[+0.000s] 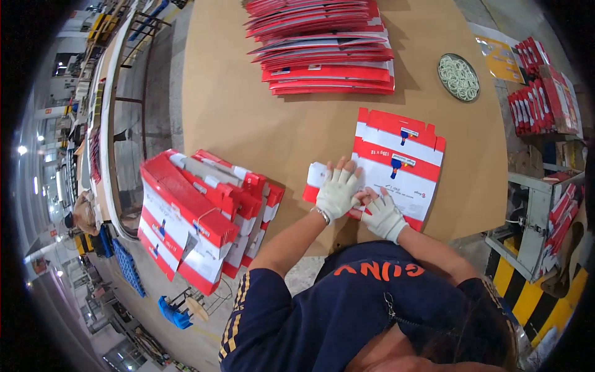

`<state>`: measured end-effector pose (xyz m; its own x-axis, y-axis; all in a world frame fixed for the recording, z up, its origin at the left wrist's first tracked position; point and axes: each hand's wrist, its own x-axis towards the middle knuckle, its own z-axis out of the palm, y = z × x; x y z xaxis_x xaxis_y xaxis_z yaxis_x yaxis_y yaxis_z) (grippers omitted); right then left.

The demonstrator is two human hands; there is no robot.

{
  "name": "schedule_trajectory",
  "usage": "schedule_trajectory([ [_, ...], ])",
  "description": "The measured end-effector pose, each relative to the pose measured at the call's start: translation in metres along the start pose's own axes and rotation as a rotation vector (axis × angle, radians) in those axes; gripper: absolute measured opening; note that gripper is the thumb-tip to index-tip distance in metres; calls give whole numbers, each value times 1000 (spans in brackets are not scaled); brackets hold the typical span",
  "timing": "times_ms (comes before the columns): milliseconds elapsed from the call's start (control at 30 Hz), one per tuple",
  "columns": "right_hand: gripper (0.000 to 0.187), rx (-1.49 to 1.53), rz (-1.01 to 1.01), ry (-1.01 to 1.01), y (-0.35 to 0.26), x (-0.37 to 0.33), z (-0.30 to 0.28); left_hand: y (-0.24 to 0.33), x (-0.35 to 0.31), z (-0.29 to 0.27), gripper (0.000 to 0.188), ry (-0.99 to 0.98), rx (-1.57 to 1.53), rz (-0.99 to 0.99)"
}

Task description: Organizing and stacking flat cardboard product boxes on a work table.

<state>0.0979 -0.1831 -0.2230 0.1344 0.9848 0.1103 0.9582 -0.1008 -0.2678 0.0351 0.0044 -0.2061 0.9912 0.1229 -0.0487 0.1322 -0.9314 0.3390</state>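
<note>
As your left hand (339,190), grip spread, seemingly steadies the flat carton (403,167) right of centre, whether your right hand (382,215) pinches I can't tell.

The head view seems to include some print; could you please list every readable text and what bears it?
Print is located here, with wording left uncopied:
Flat red-and-white cardboard carton: dark and white lettering; smallest lines unreadable.
Dark-blue cloth shirt: large orange letters.
Yellow rectangular sheet: too small to read.

Far on the table (229,93), a dish (468,100) lies right of a stack (325,59). Nearer, bundles (201,217) lie left of a carton (406,177).
</note>
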Motion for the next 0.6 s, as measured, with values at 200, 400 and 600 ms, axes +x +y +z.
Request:
schedule_trajectory([
  [200,40,88,-30,-114,-5,-3,0,-1,-2,-1,59,-94,3,-5],
  [400,68,174,1,-159,11,-14,-22,-44,-17,-6,63,50,45,-412],
  [600,60,129,-9,-105,17,-12,-23,-42,-14,-6,63,74,-14,-393],
])
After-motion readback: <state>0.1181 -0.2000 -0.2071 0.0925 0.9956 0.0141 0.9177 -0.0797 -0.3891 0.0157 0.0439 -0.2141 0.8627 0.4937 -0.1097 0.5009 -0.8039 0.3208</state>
